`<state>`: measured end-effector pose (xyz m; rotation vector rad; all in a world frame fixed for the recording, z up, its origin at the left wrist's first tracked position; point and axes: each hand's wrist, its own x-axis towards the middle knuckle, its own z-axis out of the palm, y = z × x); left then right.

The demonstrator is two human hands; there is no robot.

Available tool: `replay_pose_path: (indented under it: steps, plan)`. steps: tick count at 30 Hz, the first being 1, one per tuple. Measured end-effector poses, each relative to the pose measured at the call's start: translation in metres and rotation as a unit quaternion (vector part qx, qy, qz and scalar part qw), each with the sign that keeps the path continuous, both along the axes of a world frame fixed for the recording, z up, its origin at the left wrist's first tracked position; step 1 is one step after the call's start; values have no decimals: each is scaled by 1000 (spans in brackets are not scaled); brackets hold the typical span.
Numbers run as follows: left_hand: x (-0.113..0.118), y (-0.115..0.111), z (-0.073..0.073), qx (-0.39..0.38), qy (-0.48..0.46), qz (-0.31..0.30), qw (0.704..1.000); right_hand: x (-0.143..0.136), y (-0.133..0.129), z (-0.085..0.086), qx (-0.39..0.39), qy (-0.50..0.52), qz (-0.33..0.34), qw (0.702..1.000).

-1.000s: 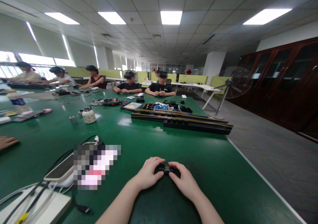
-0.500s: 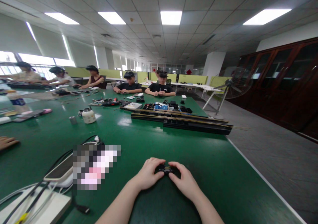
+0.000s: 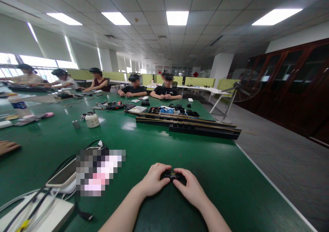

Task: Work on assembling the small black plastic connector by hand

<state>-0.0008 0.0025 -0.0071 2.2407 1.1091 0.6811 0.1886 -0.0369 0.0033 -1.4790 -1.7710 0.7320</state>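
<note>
A small black object lies low over the green table, between my two hands. My left hand grips its left end with curved fingers and thumb. On the right end, my right hand pinches it between thumb and fingertips. Its middle part shows a yellowish patch; the ends are hidden by my fingers.
Long black rails with thin brass-coloured rods lie ahead. At left are a white jar, a grey cylinder, a phone, cables and a white box. Another person's hand rests at far left. Several people sit beyond.
The black object appears very slightly turned between my fingers, and my right thumb has shifted a little to the left. Everything else looks the same.
</note>
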Motion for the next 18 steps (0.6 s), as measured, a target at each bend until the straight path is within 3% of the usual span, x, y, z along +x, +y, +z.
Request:
replay_pose_path:
  steps: [8, 18]
  plan:
    - [0, 1, -3, 20, -6, -15, 1000, -3, -1, 4, 28, -27, 29, 999]
    - [0, 0, -1, 13, 9, -7, 1000, -2, 0, 4, 7, -23, 20, 1000]
